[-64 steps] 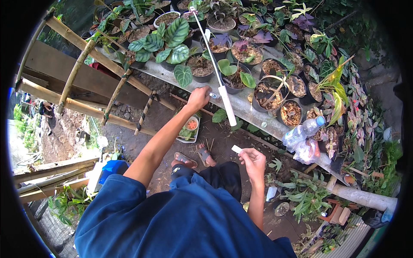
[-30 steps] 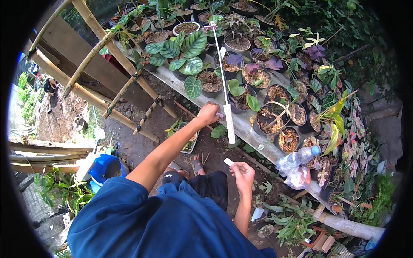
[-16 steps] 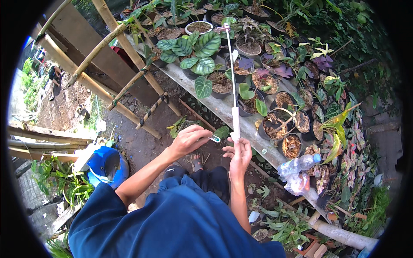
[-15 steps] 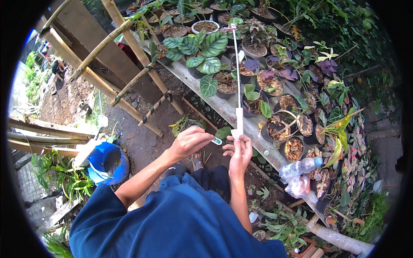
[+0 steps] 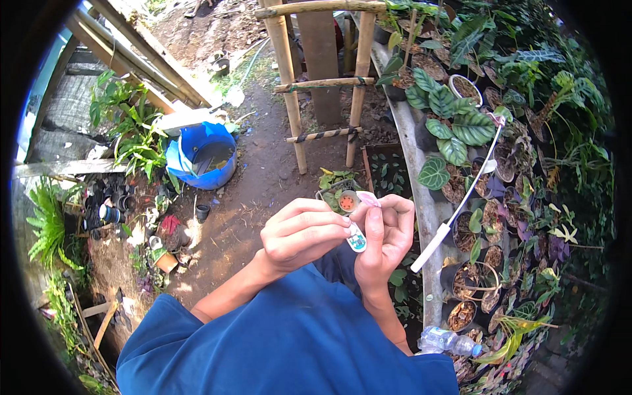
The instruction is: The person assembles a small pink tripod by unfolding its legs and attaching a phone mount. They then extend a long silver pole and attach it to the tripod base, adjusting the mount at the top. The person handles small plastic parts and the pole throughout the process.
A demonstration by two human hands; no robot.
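Both hands are raised together in front of the chest. The left hand (image 5: pixel 304 232) is curled, fingers folded in, and pinches the near end of a small white tube with a teal tip (image 5: pixel 357 239). The right hand (image 5: pixel 384 232) is closed round the same tube from the other side — thumb upright against it, fingers bent over the top — and a small pink-white piece (image 5: pixel 368 198) sticks out above the right fingertips. The two hands touch at the tube; whether the left hand holds anything else I cannot tell.

Just beyond the grip, lower down, a small pot with an orange-red round top (image 5: pixel 347 201) sits among green leaves on the ground. To the right of the grip a white rod with a thicker white handle (image 5: pixel 454 214) slants up over a row of potted plants on a long concrete ledge (image 5: pixel 421 191). A clear plastic bottle (image 5: pixel 447 342) lies right of the right forearm.

Farther off — a bamboo frame (image 5: pixel 289 112) stands beyond the hands, and a blue bucket (image 5: pixel 201 158) rests on bare soil to the far left.
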